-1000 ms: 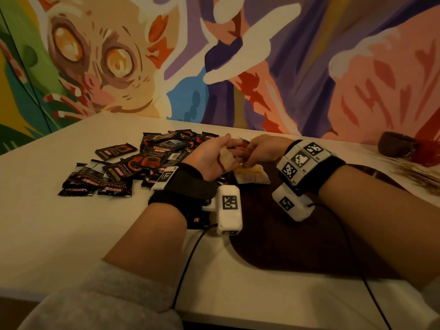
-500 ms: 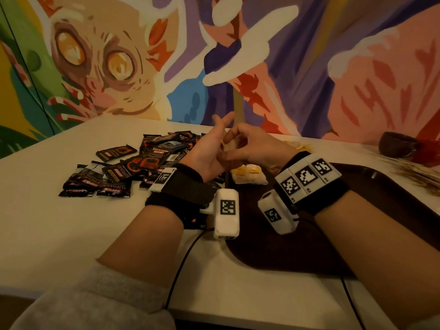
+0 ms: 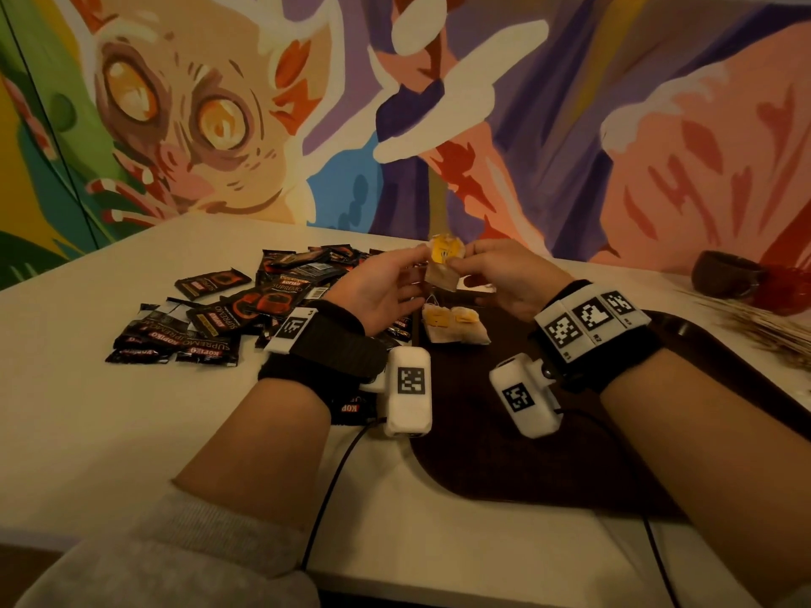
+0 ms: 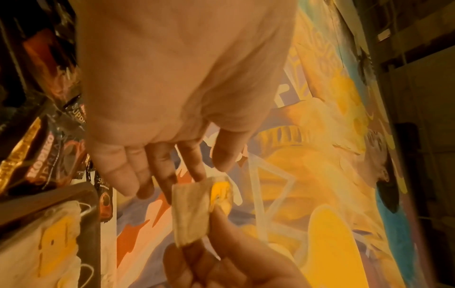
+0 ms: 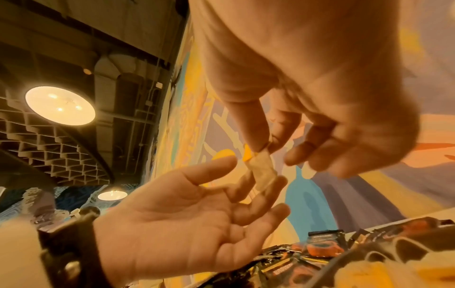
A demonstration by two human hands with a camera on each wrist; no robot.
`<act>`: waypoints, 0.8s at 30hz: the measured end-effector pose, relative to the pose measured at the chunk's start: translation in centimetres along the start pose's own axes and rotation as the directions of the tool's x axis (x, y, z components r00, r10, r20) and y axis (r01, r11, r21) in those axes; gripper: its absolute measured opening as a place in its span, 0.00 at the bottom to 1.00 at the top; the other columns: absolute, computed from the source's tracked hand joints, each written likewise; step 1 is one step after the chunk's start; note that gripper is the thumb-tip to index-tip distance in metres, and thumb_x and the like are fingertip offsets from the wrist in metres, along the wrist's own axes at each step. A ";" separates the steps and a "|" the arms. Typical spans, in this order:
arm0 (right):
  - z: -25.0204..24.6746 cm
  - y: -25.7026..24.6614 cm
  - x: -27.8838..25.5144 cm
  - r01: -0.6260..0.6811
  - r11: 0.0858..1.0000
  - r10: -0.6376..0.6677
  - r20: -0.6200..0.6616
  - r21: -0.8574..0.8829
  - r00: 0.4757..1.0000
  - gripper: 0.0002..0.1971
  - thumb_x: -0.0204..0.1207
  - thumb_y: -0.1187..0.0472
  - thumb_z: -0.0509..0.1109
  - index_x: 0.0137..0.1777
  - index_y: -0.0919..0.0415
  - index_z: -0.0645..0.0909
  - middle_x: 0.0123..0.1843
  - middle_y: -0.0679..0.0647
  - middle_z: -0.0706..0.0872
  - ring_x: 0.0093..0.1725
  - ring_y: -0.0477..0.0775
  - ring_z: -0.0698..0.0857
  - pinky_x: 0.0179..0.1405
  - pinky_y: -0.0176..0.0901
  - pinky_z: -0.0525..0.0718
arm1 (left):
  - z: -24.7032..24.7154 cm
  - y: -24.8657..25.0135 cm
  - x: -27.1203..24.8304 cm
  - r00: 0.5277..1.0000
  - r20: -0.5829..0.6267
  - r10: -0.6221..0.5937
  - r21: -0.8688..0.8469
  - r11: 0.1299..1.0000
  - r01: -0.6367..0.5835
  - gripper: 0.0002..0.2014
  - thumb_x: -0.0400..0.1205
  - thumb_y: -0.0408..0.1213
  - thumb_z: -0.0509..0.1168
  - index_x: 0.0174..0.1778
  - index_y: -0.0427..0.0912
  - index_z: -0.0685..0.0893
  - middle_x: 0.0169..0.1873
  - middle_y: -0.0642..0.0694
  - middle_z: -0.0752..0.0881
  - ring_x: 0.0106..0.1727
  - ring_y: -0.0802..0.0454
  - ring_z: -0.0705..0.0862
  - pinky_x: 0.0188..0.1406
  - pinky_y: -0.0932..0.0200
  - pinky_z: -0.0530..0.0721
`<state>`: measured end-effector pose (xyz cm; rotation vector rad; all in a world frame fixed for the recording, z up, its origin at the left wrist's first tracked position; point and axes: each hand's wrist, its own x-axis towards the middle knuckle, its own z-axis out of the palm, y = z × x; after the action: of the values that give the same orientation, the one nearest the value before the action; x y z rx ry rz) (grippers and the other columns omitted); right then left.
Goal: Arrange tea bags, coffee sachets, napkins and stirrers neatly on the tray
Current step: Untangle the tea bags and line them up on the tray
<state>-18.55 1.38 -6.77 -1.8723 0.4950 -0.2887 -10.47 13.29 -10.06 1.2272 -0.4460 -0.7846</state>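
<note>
My right hand (image 3: 458, 265) pinches a pale tea bag (image 3: 442, 274) with a yellow tag (image 3: 445, 250) between thumb and forefinger, held up above the far left end of the dark brown tray (image 3: 570, 454). In the right wrist view the same pinch (image 5: 264, 146) holds the tea bag (image 5: 262, 171) by its top edge. My left hand (image 3: 414, 267) is palm up with fingers stretched out, its fingertips (image 4: 197, 171) touching the tea bag (image 4: 191, 208). Two more tea bags (image 3: 454, 326) lie on the tray below. Black coffee sachets (image 3: 245, 309) are piled on the table to the left.
A dark bowl (image 3: 724, 278) and a red object (image 3: 785, 287) stand at the far right, with a bundle of thin pale sticks (image 3: 763, 331) beside the tray. A painted wall (image 3: 570, 125) closes the back. Wrist camera cables trail over the white table's (image 3: 87, 432) near edge.
Both hands have risen from the tea bags on the tray. The right hand now holds one tea bag up, and the left hand's fingers have come against it.
</note>
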 end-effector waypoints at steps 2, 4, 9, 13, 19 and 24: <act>-0.4 0.2 0.4 -0.038 0.999 0.038 -0.029 -0.001 0.999 0.06 0.79 0.67 0.67 0.40 0.60 0.77 0.40 0.54 0.81 0.36 0.47 0.79 0.35 0.36 0.75 | -0.1 0.2 -0.2 0.998 -0.057 -0.018 0.017 1.000 0.020 0.16 0.86 0.41 0.60 0.68 0.41 0.79 0.57 0.43 0.84 0.64 0.47 0.79 0.68 0.53 0.72; -0.9 0.5 0.7 -0.070 0.993 0.066 -0.049 -0.090 0.997 0.09 0.78 0.69 0.67 0.36 0.62 0.76 0.35 0.56 0.80 0.32 0.48 0.78 0.30 0.34 0.74 | -0.4 0.3 -0.1 0.994 -0.107 -0.022 0.022 0.999 0.025 0.15 0.86 0.40 0.59 0.67 0.40 0.79 0.58 0.43 0.84 0.67 0.45 0.78 0.67 0.53 0.73; -1.0 1.5 1.1 -0.299 0.905 0.367 0.198 -0.303 0.909 0.10 0.80 0.70 0.62 0.37 0.64 0.75 0.30 0.57 0.77 0.31 0.49 0.75 0.27 0.34 0.72 | -0.9 0.4 0.3 0.986 -0.165 -0.020 0.027 0.999 0.024 0.15 0.87 0.40 0.57 0.67 0.39 0.79 0.55 0.43 0.85 0.63 0.46 0.80 0.62 0.55 0.75; 0.2 2.3 2.1 -0.356 0.789 0.476 0.134 -0.501 0.869 0.07 0.81 0.68 0.61 0.40 0.64 0.75 0.33 0.56 0.75 0.30 0.48 0.73 0.27 0.35 0.68 | -1.0 0.4 0.3 0.989 -0.144 -0.034 0.029 0.999 0.039 0.15 0.88 0.40 0.56 0.66 0.39 0.79 0.48 0.44 0.85 0.61 0.46 0.80 0.61 0.55 0.76; 0.9 2.5 3.6 -0.411 0.685 0.511 -0.006 -0.602 0.860 0.11 0.78 0.64 0.68 0.33 0.64 0.77 0.29 0.56 0.74 0.27 0.51 0.70 0.27 0.40 0.69 | -0.6 0.2 0.1 0.993 -0.049 -0.104 0.006 0.995 0.104 0.16 0.88 0.41 0.54 0.66 0.37 0.77 0.58 0.36 0.84 0.59 0.43 0.81 0.51 0.58 0.80; 1.4 2.3 4.1 -0.348 0.642 0.450 -0.031 -0.683 0.892 0.07 0.76 0.61 0.72 0.39 0.62 0.80 0.32 0.54 0.77 0.29 0.48 0.72 0.31 0.39 0.70 | -0.1 -0.2 0.4 0.975 0.042 -0.217 0.022 0.976 0.216 0.16 0.88 0.44 0.56 0.63 0.37 0.79 0.62 0.29 0.82 0.63 0.39 0.80 0.60 0.54 0.78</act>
<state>-14.78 -0.08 -9.56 -2.3857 1.0011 0.3919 -10.18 13.09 -10.31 1.2905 -0.3587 -0.9968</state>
